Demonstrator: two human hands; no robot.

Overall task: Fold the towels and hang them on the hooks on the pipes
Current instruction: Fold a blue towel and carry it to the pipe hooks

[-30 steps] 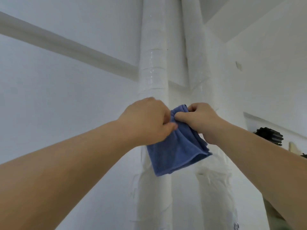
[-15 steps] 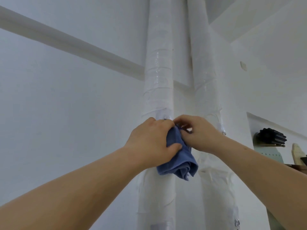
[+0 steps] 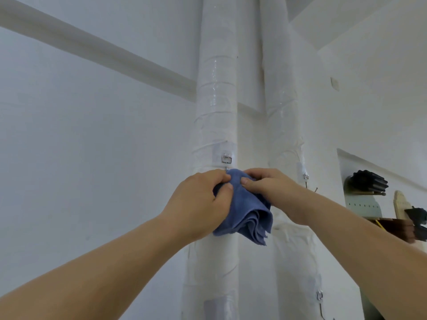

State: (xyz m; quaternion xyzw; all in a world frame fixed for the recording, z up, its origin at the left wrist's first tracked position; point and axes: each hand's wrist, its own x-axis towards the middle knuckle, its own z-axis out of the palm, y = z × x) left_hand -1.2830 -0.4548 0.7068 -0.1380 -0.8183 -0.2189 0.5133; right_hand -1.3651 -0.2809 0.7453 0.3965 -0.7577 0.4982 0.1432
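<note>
1. One blue towel (image 3: 245, 211), folded into soft layered pleats, is held against the left pipe (image 3: 217, 88), its top edge just below the upper hook (image 3: 227, 159).
2. Two hands: the left hand (image 3: 198, 204) and the right hand (image 3: 270, 183) are each closed on the towel's bunched top, thumbs pressed into the cloth.
3. Two vertical pipes, left one and right pipe (image 3: 280, 100), both white, cylindrical, wrapped in glossy wrinkled film.
4. Three metal hooks on clear adhesive pads: the upper hook, a second hook (image 3: 305, 176) and a lower hook (image 3: 319, 295), the latter two on the right pipe.
5. Room: a smooth white wall (image 3: 80, 146) with a raised horizontal band; a recess at right holds dark objects too blurred to identify.
</note>
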